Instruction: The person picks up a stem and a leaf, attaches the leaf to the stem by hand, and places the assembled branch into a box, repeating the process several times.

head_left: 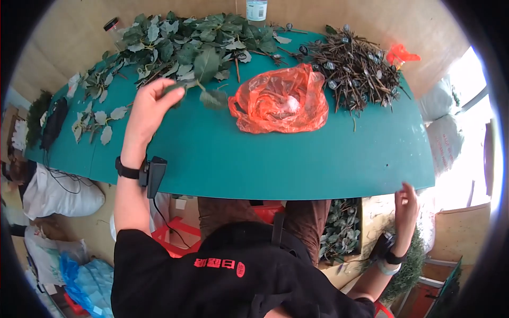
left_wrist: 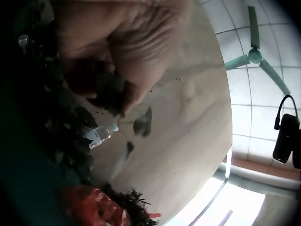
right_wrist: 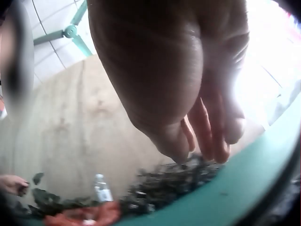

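Observation:
A leafy green sprig [head_left: 207, 69] is pinched between the thumb and fingers of my left hand [head_left: 151, 108], raised over the left part of the green table [head_left: 212, 169]. In the left wrist view, small leaves [left_wrist: 142, 122] hang out below the fingertips of that hand [left_wrist: 117, 52]. My right hand [head_left: 406, 214] is past the table's front right edge, holding nothing. The right wrist view shows its fingers [right_wrist: 214, 127] loosely bent. An open red plastic bag [head_left: 254, 119] with a whitish thing [head_left: 291, 104] inside lies between the hands.
Leafy sprigs [head_left: 164, 45] are heaped along the back left of the table. A pile of brown stems [head_left: 355, 69] lies at the back right, beside an orange-red object [head_left: 403, 55]. A clear bottle [head_left: 256, 9] stands at the back; a dark-lidded jar [head_left: 112, 29] is at the back left.

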`<state>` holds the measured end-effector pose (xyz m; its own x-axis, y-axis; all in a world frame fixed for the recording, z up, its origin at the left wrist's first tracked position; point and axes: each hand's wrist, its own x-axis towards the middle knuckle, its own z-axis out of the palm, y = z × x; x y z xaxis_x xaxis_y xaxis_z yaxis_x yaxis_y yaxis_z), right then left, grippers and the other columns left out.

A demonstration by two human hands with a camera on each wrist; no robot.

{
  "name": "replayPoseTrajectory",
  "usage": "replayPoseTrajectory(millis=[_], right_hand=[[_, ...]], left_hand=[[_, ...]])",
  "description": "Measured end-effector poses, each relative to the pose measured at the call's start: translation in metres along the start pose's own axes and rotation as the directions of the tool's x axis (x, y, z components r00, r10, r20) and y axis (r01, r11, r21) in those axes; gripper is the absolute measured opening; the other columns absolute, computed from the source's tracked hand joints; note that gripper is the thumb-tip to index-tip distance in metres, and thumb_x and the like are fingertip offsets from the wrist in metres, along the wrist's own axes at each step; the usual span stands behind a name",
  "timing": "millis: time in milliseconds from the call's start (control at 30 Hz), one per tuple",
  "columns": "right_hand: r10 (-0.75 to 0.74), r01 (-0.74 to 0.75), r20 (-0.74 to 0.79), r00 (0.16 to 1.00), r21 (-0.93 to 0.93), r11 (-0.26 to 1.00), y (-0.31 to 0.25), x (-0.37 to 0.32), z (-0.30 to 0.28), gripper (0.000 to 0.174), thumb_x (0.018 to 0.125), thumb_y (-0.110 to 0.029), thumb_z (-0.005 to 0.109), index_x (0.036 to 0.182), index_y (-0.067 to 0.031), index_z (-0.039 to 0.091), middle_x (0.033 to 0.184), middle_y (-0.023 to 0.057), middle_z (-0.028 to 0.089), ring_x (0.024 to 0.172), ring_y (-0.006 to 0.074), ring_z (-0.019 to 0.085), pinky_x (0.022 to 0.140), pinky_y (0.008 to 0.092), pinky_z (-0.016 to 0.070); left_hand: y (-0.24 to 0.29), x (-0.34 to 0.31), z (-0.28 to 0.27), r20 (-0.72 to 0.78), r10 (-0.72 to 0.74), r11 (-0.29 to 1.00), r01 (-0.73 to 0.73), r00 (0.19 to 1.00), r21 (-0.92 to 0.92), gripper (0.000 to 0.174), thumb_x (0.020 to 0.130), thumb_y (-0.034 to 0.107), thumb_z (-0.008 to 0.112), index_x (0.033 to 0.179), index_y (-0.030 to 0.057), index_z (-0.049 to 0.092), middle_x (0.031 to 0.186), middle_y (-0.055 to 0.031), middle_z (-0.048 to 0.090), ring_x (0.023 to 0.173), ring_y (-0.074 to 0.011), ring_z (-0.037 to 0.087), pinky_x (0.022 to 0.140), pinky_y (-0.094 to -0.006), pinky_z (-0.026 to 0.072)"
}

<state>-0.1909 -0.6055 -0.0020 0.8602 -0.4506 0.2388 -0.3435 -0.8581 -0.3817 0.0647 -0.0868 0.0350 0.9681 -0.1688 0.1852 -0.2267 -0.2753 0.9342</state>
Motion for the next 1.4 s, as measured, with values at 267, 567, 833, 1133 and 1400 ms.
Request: replayPoseTrajectory(millis=[267,567,833,1133,1400], right_hand=[[-0.808,0.778,0.199,0.554,0.222,0.588,-0.267,0.112,0.027,0.024,0.081,-0.008,0.060,0.105,-0.0020,0.061,0.085,0.0149,0.063,0.076,0.0281,0.061,0.067,0.0352,0.0490],[-0.927,0.960,0.268,0.261,0.026,0.278,-0.369,0.226,0.224,0.028,0.074,-0.014,0.062,0.101,-0.0067,0.059,0.099,0.0161,0.063,0.091,0.0352,0.061,0.075,0.0424,0.0516],[-0.808,0.831,0.283,0.518,0.057,0.553,-0.372,0.229,0.228,0.032,0.075,-0.014,0.060,0.106,-0.0068,0.057,0.100,0.0175,0.063,0.092,0.0371,0.061,0.078,0.0427,0.0513],[-0.689,0.697,0.167,0.705,0.022,0.717,-0.347,0.245,0.154,0.024,0.080,-0.012,0.058,0.102,-0.0026,0.053,0.085,0.0203,0.063,0.084,0.0382,0.061,0.072,0.0431,0.0483],[-0.631,0.616,-0.169,0.757,0.508,0.602,-0.309,0.193,0.104,0.016,0.091,-0.007,0.047,0.107,-0.0025,0.050,0.074,0.0038,0.056,0.062,0.0152,0.054,0.055,0.0268,0.0436]], left_hand=[[0.002,0.027,0.026,-0.257,0.117,0.830,-0.237,0.959,-0.505,0.014,0.087,0.017,0.066,0.094,0.0051,0.064,0.077,0.0042,0.060,0.068,-0.0011,0.051,0.060,-0.0183,0.0416],[-0.013,0.022,0.021,-0.280,0.122,0.845,-0.248,0.952,-0.473,0.015,0.087,0.017,0.065,0.096,0.0053,0.063,0.079,0.0050,0.060,0.069,-0.0012,0.051,0.060,-0.0179,0.0410],[-0.018,0.023,0.018,-0.228,0.097,0.832,-0.205,0.969,-0.516,0.015,0.087,0.018,0.066,0.096,0.0062,0.062,0.078,0.0059,0.058,0.068,-0.0005,0.049,0.057,-0.0182,0.0385],[-0.024,0.025,0.020,-0.057,0.190,0.980,-0.193,0.980,-0.048,0.020,0.085,0.017,0.065,0.100,0.0043,0.063,0.082,0.0016,0.063,0.069,-0.0092,0.056,0.060,-0.0241,0.0432],[-0.018,0.006,0.026,0.022,0.246,0.725,-0.199,0.969,0.660,0.027,0.080,0.016,0.066,0.102,0.0013,0.064,0.099,-0.0138,0.063,0.085,-0.0326,0.061,0.076,-0.0380,0.0480]])
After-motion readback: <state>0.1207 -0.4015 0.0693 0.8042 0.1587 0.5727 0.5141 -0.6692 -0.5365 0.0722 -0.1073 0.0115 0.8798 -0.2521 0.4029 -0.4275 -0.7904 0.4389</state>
